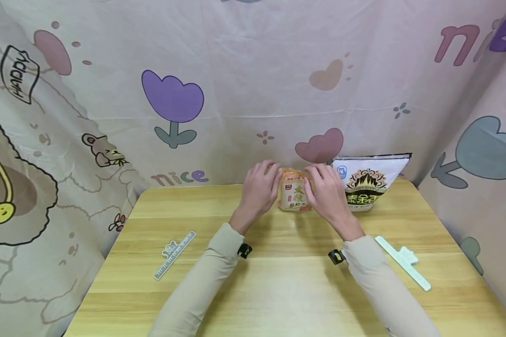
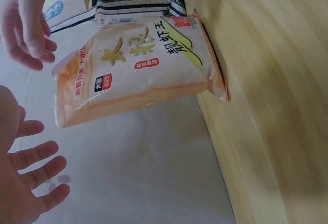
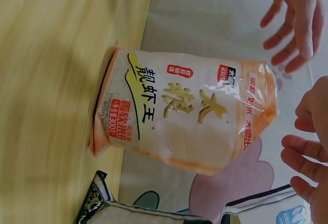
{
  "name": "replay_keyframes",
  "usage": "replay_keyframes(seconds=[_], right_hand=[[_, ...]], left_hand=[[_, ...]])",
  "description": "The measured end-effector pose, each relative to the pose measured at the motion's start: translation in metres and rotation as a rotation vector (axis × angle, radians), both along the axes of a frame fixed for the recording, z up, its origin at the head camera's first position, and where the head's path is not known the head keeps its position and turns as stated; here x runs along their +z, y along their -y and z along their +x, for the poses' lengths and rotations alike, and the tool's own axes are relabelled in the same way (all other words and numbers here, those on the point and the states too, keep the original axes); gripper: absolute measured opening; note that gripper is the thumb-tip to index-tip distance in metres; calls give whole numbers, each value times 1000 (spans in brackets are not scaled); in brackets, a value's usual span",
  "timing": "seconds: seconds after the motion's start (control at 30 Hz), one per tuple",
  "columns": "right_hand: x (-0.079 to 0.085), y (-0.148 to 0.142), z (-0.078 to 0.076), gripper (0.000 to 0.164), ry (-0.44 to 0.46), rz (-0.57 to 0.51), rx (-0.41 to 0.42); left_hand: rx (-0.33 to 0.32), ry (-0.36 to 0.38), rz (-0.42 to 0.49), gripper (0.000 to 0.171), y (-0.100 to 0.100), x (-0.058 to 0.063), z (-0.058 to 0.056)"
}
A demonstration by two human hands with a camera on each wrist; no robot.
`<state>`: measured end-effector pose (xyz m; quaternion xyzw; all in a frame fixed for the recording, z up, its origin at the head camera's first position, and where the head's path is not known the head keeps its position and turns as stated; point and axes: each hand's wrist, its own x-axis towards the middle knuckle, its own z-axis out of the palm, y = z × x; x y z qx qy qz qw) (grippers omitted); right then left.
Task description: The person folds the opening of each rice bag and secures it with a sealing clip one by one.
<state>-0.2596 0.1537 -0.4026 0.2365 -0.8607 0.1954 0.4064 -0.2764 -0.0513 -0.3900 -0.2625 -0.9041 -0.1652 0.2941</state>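
A small orange-and-clear rice bag [image 1: 293,192] stands upright at the table's back edge, printed with gold and red characters. On its left side is my left hand [image 1: 259,185], with fingers spread and apart from the bag in the left wrist view. My right hand [image 1: 330,192] is on the other side, its fingers loosely bent near the bag's upper corner. The right wrist view shows the bag's front [image 3: 179,106] between table and hands, with a gap to the right fingers [image 3: 302,155]. Neither hand holds anything.
A larger white rice bag [image 1: 367,180] with a black and gold print stands just right of the small one. A pale ruler-like clip [image 1: 174,255] lies on the table at left, a mint-green clip [image 1: 402,263] at right. A patterned curtain [image 1: 244,93] hangs behind.
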Motion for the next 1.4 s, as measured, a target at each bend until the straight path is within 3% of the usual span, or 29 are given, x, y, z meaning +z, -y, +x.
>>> replay_keyframes(seconds=[0.23, 0.4, 0.6, 1.0, 1.2, 1.4], right_hand=[[4, 8, -8, 21, 20, 27, -13], [3, 12, -14, 20, 37, 49, -41], [-1, 14, -18, 19, 58, 46, -51], [-5, 22, -14, 7, 61, 50, -6], [-11, 26, -7, 6, 77, 51, 3], [-9, 25, -3, 6, 64, 48, 9]], left_hand=[[28, 13, -61, 29, -11, 0, -8], [72, 23, -111, 37, -17, -5, -13], [73, 24, -119, 36, -23, -9, -16], [74, -14, -86, 10, -26, -18, -12], [65, -22, -72, 9, -23, -25, -5], [44, -54, -40, 7, -22, -24, -1]])
